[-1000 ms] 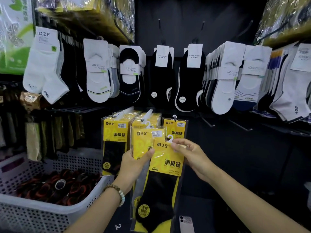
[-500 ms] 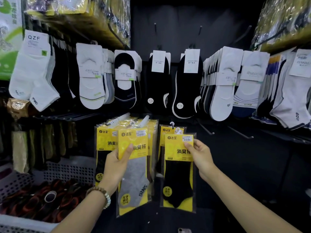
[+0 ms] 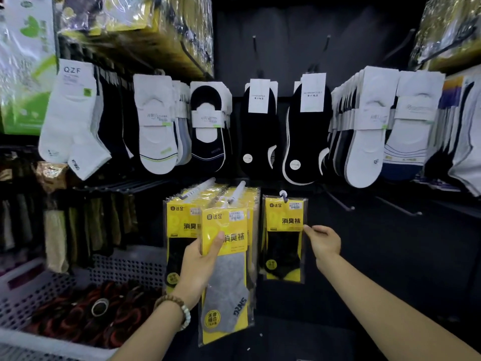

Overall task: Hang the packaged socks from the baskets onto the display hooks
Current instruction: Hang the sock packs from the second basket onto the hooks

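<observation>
A: Where is the grey sock pack [image 3: 227, 277]?
B: In the left hand [image 3: 199, 260], thumb pressed on its yellow front, other fingers behind, held before the full row of yellow packs [image 3: 182, 221]
A: And the right hand [image 3: 324, 239]?
B: Beside the black sock pack [image 3: 284, 230] hanging alone on a hook [image 3: 283, 196]. Fingertips [image 3: 307, 228] are bunched at its right edge; pinching or only touching, I cannot tell
A: The basket [image 3: 125, 264]?
B: Low on the left, white, dark rolls inside
</observation>
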The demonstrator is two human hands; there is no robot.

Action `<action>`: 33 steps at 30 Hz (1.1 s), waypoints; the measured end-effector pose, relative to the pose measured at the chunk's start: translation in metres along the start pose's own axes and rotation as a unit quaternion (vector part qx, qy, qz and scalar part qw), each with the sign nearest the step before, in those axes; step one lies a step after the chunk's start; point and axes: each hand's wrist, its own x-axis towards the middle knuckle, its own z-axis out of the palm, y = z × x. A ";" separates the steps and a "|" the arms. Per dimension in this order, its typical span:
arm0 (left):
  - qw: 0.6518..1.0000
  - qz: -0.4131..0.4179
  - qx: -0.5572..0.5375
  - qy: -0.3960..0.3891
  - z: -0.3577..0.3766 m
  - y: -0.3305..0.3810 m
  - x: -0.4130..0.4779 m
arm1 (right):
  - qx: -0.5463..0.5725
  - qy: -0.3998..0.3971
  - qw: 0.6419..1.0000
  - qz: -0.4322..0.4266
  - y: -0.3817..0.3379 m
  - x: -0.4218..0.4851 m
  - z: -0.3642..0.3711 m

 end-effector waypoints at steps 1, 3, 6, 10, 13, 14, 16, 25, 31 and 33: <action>1.000 -0.004 -0.011 0.000 0.003 -0.001 -0.001 | 0.000 -0.019 1.000 -0.002 0.002 -0.004 -0.005; 0.999 -0.017 -0.028 -0.008 0.010 -0.003 -0.004 | 0.020 -0.100 0.995 -0.008 0.002 -0.019 -0.014; 0.997 -0.038 -0.058 -0.037 0.027 -0.003 -0.011 | 0.013 -0.233 0.972 -0.029 -0.006 -0.050 -0.022; 0.994 -0.033 -0.066 -0.075 0.056 0.001 -0.022 | 0.025 -0.339 0.940 -0.034 -0.011 -0.082 -0.027; 0.993 -0.022 -0.074 -0.090 0.074 0.003 -0.028 | 0.069 -0.312 0.946 -0.048 -0.010 -0.089 -0.033; 0.993 -0.020 -0.076 -0.092 0.078 0.003 -0.029 | 0.079 -0.290 0.952 -0.057 -0.009 -0.088 -0.036; 0.993 -0.019 -0.070 -0.095 0.085 0.002 -0.029 | 0.079 -0.233 0.966 -0.079 -0.009 -0.084 -0.042; 0.991 -0.044 -0.003 -0.125 0.097 0.000 -0.008 | 0.006 -0.157 0.980 -0.120 -0.033 -0.052 -0.022; 0.991 -0.061 0.011 -0.118 0.102 -0.011 0.014 | -0.010 -0.131 0.990 -0.051 -0.023 -0.027 0.005; 0.991 -0.063 0.021 -0.116 0.105 -0.019 0.017 | -0.007 -0.123 0.992 -0.026 -0.017 -0.019 0.006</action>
